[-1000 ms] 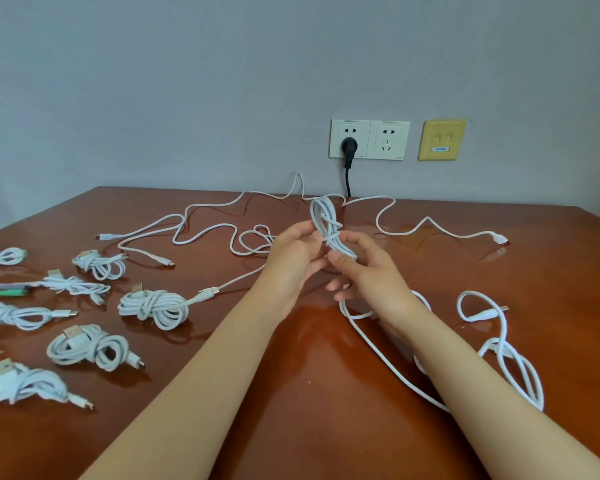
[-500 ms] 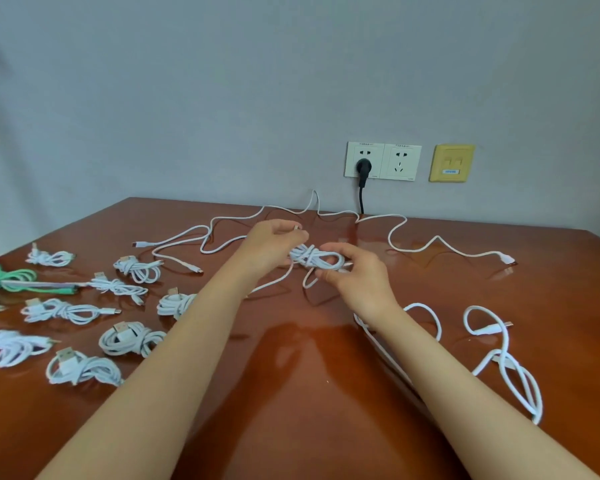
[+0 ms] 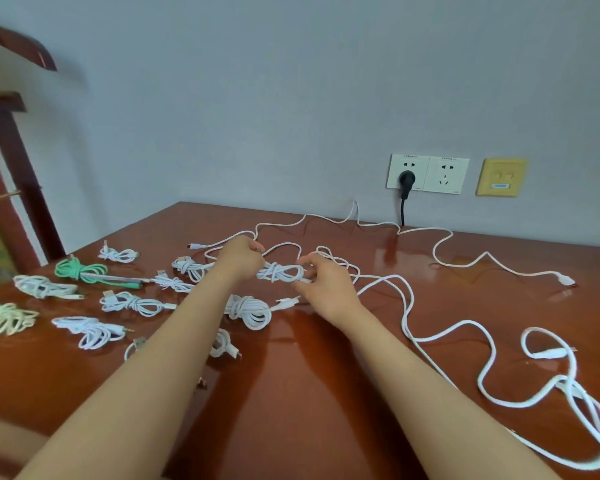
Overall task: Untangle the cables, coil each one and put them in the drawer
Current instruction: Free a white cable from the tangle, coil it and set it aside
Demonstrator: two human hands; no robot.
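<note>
**Step in hand:** coiling. One white cable bundle [image 3: 280, 272], thin cord looped and wound round its own middle, is held between my two hands over the glossy red-brown wooden table [image 3: 291, 410]. I judge the wrap nearly done, with only the tail end left to tuck or tighten.

**My left hand** [image 3: 240, 259]: fingers curled round the left end of the white cable bundle, gripping it. The palm side is hidden from me.

**My right hand** [image 3: 328, 289]: thumb and fingertips pinch the right end, the other fingers loosely bent. Whether a plug sits inside the pinch, I cannot tell.

**Done so far:** finished white coils [image 3: 250, 310] laid out at my left, plus one mint-green coiled cable [image 3: 78, 270].

**Left to do:** long loose white cables [image 3: 406, 299] sprawled at my right and along the back, some crossing each other.

**Drawer:** not in view.

**Next move, as I judge it:**
- Secure the end so the wrap does not spring open.
- Set the bundle beside the others.
- Take up a loose cable and follow it free of its neighbours before looping.
</note>
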